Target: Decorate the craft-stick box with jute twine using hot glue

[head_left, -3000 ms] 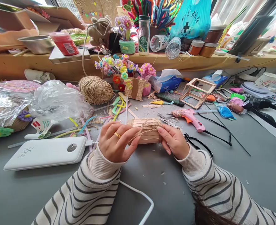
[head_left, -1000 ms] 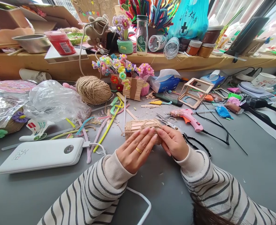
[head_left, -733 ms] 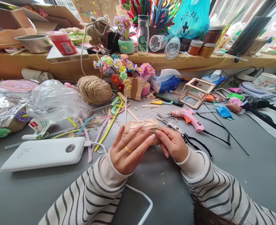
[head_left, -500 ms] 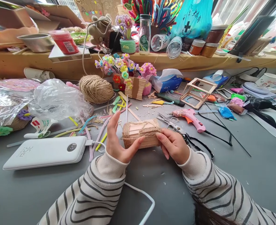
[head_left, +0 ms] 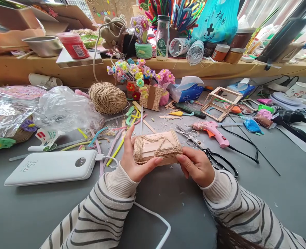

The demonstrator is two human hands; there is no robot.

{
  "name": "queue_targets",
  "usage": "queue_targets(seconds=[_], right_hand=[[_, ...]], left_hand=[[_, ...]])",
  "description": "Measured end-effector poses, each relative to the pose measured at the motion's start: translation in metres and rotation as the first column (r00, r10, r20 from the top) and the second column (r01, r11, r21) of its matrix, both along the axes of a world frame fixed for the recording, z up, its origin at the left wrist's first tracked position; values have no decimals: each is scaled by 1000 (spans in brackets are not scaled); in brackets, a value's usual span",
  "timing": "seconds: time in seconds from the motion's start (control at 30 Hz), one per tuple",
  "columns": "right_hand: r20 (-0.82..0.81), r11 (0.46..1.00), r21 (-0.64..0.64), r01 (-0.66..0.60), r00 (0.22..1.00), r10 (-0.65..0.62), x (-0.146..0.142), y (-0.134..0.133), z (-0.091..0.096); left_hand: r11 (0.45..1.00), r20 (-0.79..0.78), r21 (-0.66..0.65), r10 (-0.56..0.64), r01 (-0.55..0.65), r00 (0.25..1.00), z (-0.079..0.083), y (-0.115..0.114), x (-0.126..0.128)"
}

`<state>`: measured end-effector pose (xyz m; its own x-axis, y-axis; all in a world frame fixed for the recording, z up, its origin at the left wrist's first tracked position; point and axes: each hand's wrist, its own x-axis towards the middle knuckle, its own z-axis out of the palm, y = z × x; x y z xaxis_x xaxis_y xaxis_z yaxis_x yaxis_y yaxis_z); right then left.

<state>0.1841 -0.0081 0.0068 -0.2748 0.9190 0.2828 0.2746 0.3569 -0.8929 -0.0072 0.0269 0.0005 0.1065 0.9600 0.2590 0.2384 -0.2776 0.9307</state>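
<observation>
A small craft-stick box (head_left: 153, 149), wrapped at its ends with brown twine (head_left: 138, 150), is held up above the grey table in the head view. My left hand (head_left: 134, 159) closes around its left end, thumb along the near lower edge and fingers behind, partly hidden. The fingers of my right hand (head_left: 194, 164) pinch its lower right corner. Some twine crosses the upper face at a slant. Scissors (head_left: 191, 136) and black-handled pliers (head_left: 219, 159) lie just beyond my right hand.
A white power bank (head_left: 51, 167) with a cable lies at left. A pink glue gun (head_left: 214, 133) rests at right, its cord trailing. Farther back are a twine ball (head_left: 107, 98), a stick frame (head_left: 220, 103) and a flower-filled stick box (head_left: 150, 98). A crowded shelf (head_left: 85, 74) runs behind.
The box has tipped so more of its upper face shows, and it sits slightly farther left. My left fingers have come in closer around its end; my right hand still pinches the other end.
</observation>
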Motion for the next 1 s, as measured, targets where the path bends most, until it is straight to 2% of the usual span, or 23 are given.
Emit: queue_targets(seconds=[0.07, 0.17, 0.27, 0.47, 0.67, 0.8, 1.0], right_hand=[[-2, 1000, 7, 0, 1000, 0, 0, 0, 0], [-8, 1000, 26, -3, 1000, 3, 0, 0, 1], [9, 998, 60, -2, 1000, 2, 0, 1, 1], [29, 996, 88, -4, 1000, 1, 0, 2, 1], [11, 995, 104, 0, 1000, -1, 1, 3, 5], [14, 995, 81, 63, 998, -64, -2, 4, 6], [9, 987, 10, 160, 987, -161, -6, 7, 3]], left_hand=[[999, -47, 47, -21, 23, 999, -1, 1, -2], [979, -132, 191, -47, 72, 990, -4, 5, -8], [947, -169, 314, -18, 71, 985, -5, 8, -11], [912, -180, 405, 9, 66, 984, -5, 7, -11], [921, -161, 388, 38, 28, 986, -3, 3, -9], [940, -145, 339, 27, 24, 989, -5, 5, -9], [993, -94, 117, 12, -1, 995, -7, 6, -3]])
